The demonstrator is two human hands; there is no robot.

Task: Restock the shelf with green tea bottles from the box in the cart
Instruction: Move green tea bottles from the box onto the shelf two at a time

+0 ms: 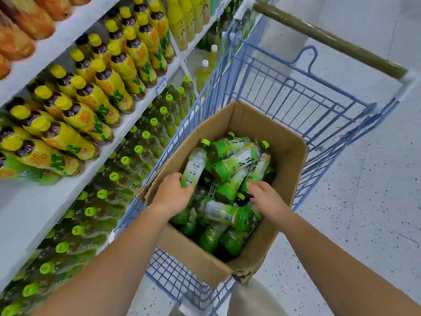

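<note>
Evidently early: left hand (173, 195) grips one bottle (194, 166); right hand (266, 199) rests open on the pile (230, 167); box (290, 156) beneath looks nearly full.

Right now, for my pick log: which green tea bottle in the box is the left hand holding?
The bottle by the left wall of the box, pale label up, lime cap pointing away; the left hand grips its base.
</note>
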